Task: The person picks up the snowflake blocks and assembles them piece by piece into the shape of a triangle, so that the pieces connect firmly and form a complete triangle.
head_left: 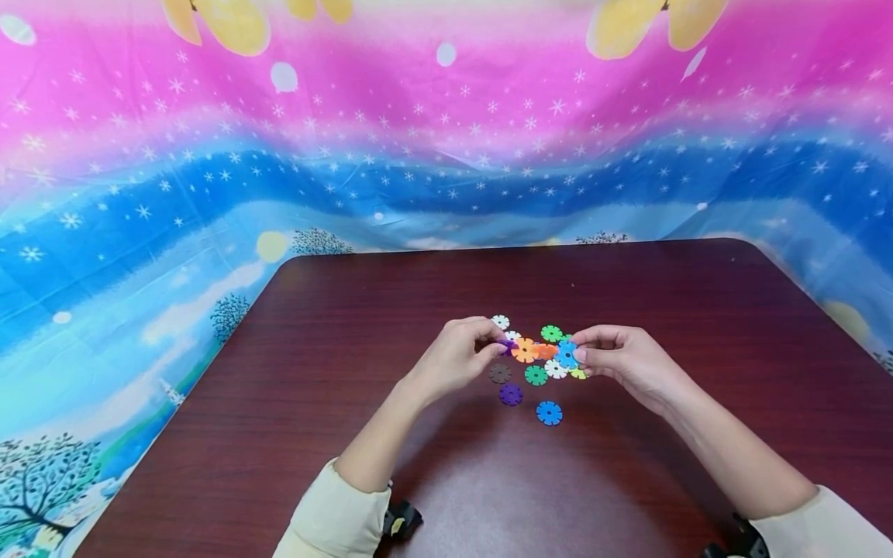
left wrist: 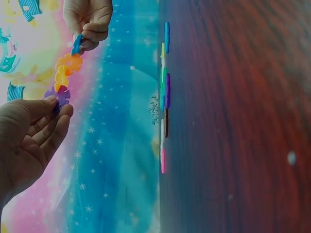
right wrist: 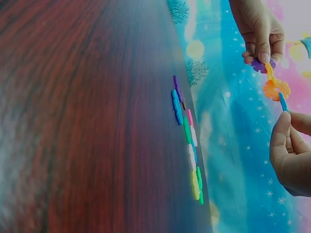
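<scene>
Held above the table between both hands is a short chain of notched plastic snowflake discs. My left hand (head_left: 456, 353) pinches the purple disc (left wrist: 58, 98) at one end between thumb and fingers. At the other end, my right hand (head_left: 631, 364) pinches the blue disc (head_left: 567, 355). Linked between them are a light orange disc (head_left: 525, 350) and a deeper orange disc (left wrist: 71, 62), set at angles to each other. In the right wrist view the blue disc (right wrist: 283, 102) meets the orange one edge-on, its lower part hidden by the fingertips.
Loose discs lie on the brown table (head_left: 279, 434) below the hands, among them a blue disc (head_left: 549, 413), a purple disc (head_left: 511, 394), a green disc (head_left: 536, 376), a dark brown disc (head_left: 499, 373) and a white disc (head_left: 500, 321). A patterned cloth (head_left: 446, 178) hangs behind the table.
</scene>
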Tool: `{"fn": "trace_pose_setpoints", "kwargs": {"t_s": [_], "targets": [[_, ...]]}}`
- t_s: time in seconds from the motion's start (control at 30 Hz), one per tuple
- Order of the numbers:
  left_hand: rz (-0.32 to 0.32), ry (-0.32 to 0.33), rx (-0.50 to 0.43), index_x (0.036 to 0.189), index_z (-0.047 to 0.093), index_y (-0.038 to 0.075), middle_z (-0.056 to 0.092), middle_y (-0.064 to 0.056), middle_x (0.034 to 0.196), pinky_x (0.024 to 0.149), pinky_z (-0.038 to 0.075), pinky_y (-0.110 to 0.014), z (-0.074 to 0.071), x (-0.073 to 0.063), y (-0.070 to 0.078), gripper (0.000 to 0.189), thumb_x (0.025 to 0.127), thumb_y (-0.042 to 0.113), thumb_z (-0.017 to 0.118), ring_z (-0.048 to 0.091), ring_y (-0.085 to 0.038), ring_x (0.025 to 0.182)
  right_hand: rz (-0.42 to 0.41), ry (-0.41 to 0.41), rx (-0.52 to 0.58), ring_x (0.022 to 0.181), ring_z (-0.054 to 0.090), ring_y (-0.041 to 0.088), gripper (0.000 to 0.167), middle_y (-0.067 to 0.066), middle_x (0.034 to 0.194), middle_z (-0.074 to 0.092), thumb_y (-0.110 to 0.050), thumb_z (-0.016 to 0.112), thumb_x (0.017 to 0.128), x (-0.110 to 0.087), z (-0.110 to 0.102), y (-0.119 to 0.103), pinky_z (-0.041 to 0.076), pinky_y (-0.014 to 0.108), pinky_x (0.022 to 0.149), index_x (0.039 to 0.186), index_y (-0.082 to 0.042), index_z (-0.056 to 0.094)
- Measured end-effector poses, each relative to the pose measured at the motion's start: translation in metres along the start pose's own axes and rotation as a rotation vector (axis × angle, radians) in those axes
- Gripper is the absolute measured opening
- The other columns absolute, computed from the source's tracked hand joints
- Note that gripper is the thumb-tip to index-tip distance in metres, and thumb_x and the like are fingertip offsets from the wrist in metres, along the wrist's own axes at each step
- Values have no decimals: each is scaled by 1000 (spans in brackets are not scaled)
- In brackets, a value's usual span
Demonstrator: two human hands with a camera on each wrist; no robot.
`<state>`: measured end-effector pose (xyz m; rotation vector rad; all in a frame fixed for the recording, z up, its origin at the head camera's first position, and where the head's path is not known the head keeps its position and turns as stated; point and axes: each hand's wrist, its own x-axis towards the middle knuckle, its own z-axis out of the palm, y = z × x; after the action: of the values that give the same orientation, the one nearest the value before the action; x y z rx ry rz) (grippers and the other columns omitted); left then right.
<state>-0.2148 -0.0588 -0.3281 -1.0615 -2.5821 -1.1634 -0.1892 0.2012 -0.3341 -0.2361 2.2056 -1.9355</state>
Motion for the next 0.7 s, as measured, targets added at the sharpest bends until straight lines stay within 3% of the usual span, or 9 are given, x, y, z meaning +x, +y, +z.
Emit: {"fn": "trace_pose_setpoints", "kwargs": {"t_s": [0.2,0.4,0.7], "targets": [[66,81,-29,90,66,3,64,-1,80,58,47,-18,1,0,0,4,87,5,62,56,-12,65,13,15,53,75,62,19,30,1,87,64,-11,66,86,-1,5,-4,52,29,74,110,4,60],[132,158,-41,88,65,2,66,-4,79,59,48,-17,1,-2,-2,3,85,2,65,58,-12,65,11,26,161,71,61,17,12,3,85,63,-6,65,86,0,10,-5,53,27,73,97,-7,68],[122,133,-63,87,66,2,67,-6,80,63,49,-16,3,0,-4,4,85,0,64,60,-7,68,17,15,190,66,60,14,11,3,80,62,0,63,86,0,12,-2,52,26,68,91,-8,68]]}}
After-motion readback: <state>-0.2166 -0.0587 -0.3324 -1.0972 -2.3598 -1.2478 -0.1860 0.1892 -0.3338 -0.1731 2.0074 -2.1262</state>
